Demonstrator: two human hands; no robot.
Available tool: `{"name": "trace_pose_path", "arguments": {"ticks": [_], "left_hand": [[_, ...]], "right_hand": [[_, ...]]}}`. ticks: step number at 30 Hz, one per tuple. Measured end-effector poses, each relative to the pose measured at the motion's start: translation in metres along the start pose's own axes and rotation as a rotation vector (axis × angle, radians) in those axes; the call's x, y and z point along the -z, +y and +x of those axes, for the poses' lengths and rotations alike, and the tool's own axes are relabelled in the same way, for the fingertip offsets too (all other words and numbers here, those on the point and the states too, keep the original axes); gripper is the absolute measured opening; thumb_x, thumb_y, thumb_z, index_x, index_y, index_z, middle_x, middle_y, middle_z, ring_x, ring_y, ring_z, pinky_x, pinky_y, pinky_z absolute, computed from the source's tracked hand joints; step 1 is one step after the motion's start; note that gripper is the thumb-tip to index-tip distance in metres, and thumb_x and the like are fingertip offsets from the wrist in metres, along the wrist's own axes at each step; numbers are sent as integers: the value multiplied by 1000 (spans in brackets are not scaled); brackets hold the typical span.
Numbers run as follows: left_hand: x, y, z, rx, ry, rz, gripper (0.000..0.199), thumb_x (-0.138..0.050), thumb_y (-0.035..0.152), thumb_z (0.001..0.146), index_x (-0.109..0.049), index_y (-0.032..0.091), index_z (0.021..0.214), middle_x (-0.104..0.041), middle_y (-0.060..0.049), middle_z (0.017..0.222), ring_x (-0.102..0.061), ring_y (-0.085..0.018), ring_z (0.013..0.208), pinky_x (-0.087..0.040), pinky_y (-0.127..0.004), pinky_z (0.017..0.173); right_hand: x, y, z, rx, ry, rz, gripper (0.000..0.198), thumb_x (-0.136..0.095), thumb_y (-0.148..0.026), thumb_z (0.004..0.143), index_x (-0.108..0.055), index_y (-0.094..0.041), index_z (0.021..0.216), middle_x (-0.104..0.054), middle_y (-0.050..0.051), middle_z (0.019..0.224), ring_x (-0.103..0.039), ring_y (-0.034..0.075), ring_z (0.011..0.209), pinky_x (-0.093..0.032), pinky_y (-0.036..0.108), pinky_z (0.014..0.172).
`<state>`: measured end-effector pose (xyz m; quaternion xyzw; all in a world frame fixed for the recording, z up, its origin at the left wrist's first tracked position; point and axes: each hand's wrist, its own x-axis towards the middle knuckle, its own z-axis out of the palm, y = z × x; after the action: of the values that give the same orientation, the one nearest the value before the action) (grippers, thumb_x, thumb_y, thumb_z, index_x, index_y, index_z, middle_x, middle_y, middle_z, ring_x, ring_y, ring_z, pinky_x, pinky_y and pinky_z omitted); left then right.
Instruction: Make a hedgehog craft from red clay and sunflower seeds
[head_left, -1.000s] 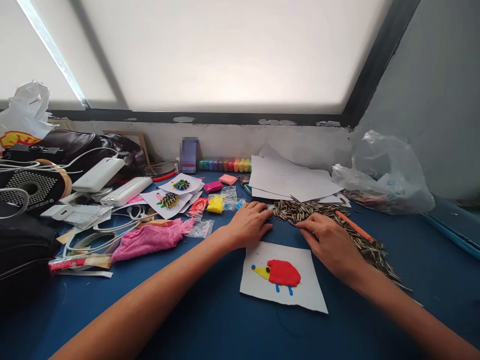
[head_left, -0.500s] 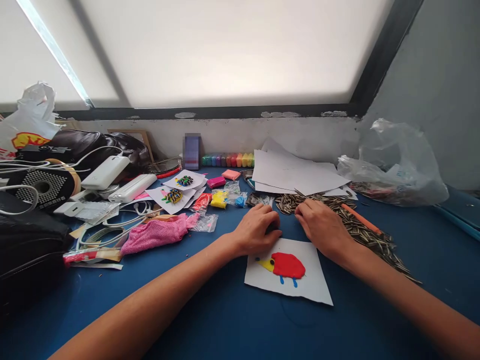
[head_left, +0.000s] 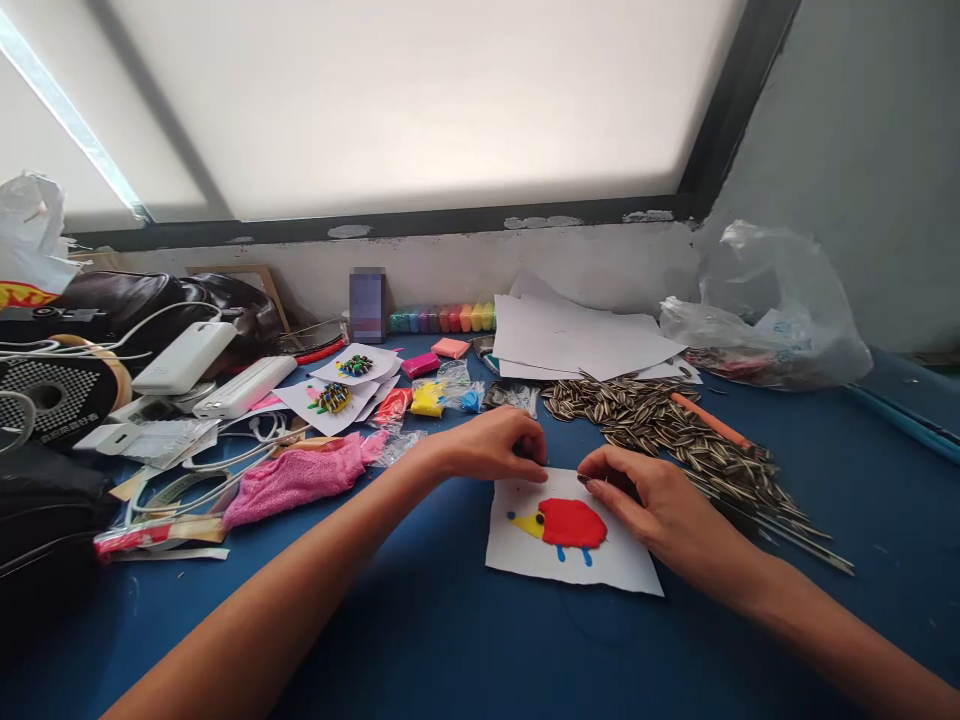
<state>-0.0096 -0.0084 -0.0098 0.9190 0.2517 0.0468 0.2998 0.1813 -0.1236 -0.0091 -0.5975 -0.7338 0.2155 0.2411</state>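
Your right hand [head_left: 649, 500] has a pinching grip: thumb and forefinger almost meet, with only a thin gap between them filled by a small dark seed [head_left: 583, 479]. The seed sits at the fingertips, over the upper right part of the white paper [head_left: 630, 575]; you can't tell from here whether those fingers touch the sheet. Your left hand [head_left: 499, 443] has its fingers curled and its thumb stretched out below them, the tip at the paper's top edge (whether that grip has anything in it, you cannot tell).

Your right forearm comes in from the lower right, palm side turned inward; your left forearm slants up from the lower left, back of the hand uppermost.

The paper lies flat on the blue tabletop [head_left: 420, 640], between and just below your hands, bearing a red clay body [head_left: 574, 524] with a yellow snout [head_left: 531, 524] and two blue legs [head_left: 587, 556]. Beyond your right hand spreads the seed pile [head_left: 660, 420].
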Motion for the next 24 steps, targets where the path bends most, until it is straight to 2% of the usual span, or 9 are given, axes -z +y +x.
{"name": "trace_pose_path", "arguments": {"ticks": [4,8,13,24], "left_hand": [[5,-4,-1,70,-76,0,12,-63,26,74,-67,16,78,-66,-1,79,-56,-12,68,-38,-22,56],[-2,-2,2,91,-45,-68,11,-59,24,76,-66,15,75,-63,1,70,-53,-10,62,-34,-21,50],[-6,7,5,121,22,-97,11,-63,24,75,-67,13,75,-61,1,67,-49,-9,60,-31,-21,50],[-8,5,4,126,21,-171,12,-63,24,75,-66,13,73,-59,3,63,-46,-7,57,-30,-20,51]], "right_hand": [[-1,7,2,-20,-2,-2,17,-46,-30,89,-61,-22,84,-69,2,78,-62,17,67,-46,29,61],[1,8,0,-34,-6,90,18,-47,-32,90,-61,-23,83,-68,1,75,-61,17,67,-46,28,59],[4,0,-3,16,24,140,19,-50,-32,89,-67,-23,85,-70,3,83,-63,18,74,-49,28,62],[-14,-2,-8,101,24,72,21,-48,-25,90,-69,-22,90,-67,4,86,-61,16,73,-48,29,65]]}}
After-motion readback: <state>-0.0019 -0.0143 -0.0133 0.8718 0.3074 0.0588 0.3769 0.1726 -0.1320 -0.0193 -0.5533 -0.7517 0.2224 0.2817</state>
